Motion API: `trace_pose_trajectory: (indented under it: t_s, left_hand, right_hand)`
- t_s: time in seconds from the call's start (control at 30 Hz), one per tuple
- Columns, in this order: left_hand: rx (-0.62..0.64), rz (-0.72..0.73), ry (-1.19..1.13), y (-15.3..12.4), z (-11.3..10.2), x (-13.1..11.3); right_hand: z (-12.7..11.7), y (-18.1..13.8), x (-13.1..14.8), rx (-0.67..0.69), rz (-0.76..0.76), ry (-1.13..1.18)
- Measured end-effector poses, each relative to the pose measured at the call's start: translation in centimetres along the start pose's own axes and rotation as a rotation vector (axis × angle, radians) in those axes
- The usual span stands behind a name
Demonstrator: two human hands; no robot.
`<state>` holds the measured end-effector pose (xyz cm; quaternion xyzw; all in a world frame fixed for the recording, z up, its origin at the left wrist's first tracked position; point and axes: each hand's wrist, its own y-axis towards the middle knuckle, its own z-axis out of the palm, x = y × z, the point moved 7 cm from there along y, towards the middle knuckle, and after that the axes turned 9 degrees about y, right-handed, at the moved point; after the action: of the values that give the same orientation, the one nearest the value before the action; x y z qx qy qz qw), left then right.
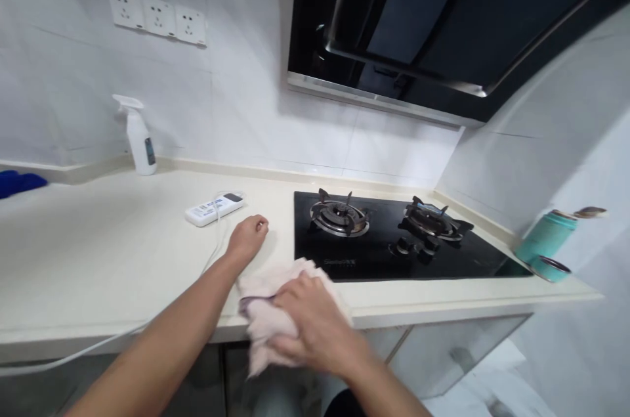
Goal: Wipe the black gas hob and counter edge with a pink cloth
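Note:
My right hand [315, 318] is closed on a pale pink cloth [268, 322], which shows a dark purple strip. The cloth lies over the counter's front edge, left of the stove's near corner, and partly hangs below it. My left hand [249, 240] rests curled on the cream countertop [123, 246], its fingers closed and nothing visible in them. Just left of that hand lies a white handheld device [214, 209] with a dark end. A white cable [113, 338] runs from it under my left forearm and over the front edge.
A black gas stove [378, 259] with two burners is set into the counter under a dark range hood [418, 29]. A white spray bottle [140, 141] stands by the wall. Blue cloth [20, 183] lies far left. At right are a teal canister [548, 236] and a teal tin [550, 269].

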<state>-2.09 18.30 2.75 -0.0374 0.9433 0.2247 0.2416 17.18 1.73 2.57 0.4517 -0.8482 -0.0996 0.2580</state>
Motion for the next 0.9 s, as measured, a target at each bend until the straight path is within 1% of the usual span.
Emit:
trace_pose_trajectory:
  t_s: [0.07,0.13,0.2,0.3,0.4,0.47,0.5,0.53,0.6,0.63,0.67,0.7,0.73,0.8,0.83,0.87,0.9]
  left_hand:
    - [0.002,-0.004,-0.005,0.0,-0.4,0.2]
    - [0.008,-0.016,-0.004,0.0,-0.6,0.4]
    - [0.015,-0.035,0.001,0.0,-0.8,0.6]
    - [0.027,-0.054,0.013,0.0,-0.9,0.7]
    - [0.048,-0.052,0.022,0.0,-0.9,0.6]
    - [0.062,-0.048,0.028,-0.1,-0.9,0.3]
    - [0.066,-0.047,0.032,-0.2,-0.9,0.2]
    - [0.069,-0.046,0.036,-0.2,-1.0,0.1]
    - [0.07,-0.043,0.04,-0.3,-1.1,-0.1]
    - [0.071,-0.039,0.04,-0.3,-1.1,-0.1]
    - [0.072,-0.035,0.04,-0.3,-1.1,-0.1]
    - [0.072,-0.031,0.041,-0.2,-1.1,-0.1]
    - [0.072,-0.026,0.041,-0.2,-1.0,-0.1]
    - [0.069,-0.019,0.045,0.0,-0.8,0.1]
    - [0.067,-0.018,0.048,0.0,-0.7,0.1]
    - [0.065,-0.018,0.051,0.1,-0.7,0.2]
    - [0.064,-0.017,0.054,0.1,-0.7,0.2]
  right_hand:
    - [0.8,0.7,1.3,0.025,-0.072,-0.048]
    - [0.5,0.7,1.1,0.008,-0.084,-0.095]
    - [-0.6,-0.2,-0.4,-0.025,-0.05,-0.121]
    - [-3.3,-3.4,-4.5,-0.106,0.056,-0.17]
    - [-7.4,-9.0,-10.6,-0.256,0.243,-0.305]
    - [-10.9,-13.9,-15.0,-0.373,0.396,-0.435]
    - [-12.7,-16.6,-17.1,-0.409,0.486,-0.508]
    - [-14.4,-19.2,-19.0,-0.423,0.577,-0.586]
    - [-17.2,-23.7,-22.2,-0.333,0.705,-0.685]
    - [-18.7,-25.8,-23.5,-0.302,0.784,-0.698]
    - [-20.2,-27.8,-24.7,-0.299,0.884,-0.695]
    - [-21.8,-29.5,-25.5,-0.325,0.983,-0.681]
    - [-23.5,-30.9,-26.2,-0.393,1.086,-0.654]
    - [-26.6,-32.8,-27.0,-0.604,1.24,-0.575]
    - [-27.8,-32.9,-27.3,-0.712,1.264,-0.53]
    - [-28.8,-32.5,-27.6,-0.805,1.244,-0.481]
    - [-29.6,-31.6,-27.9,-0.879,1.178,-0.454]
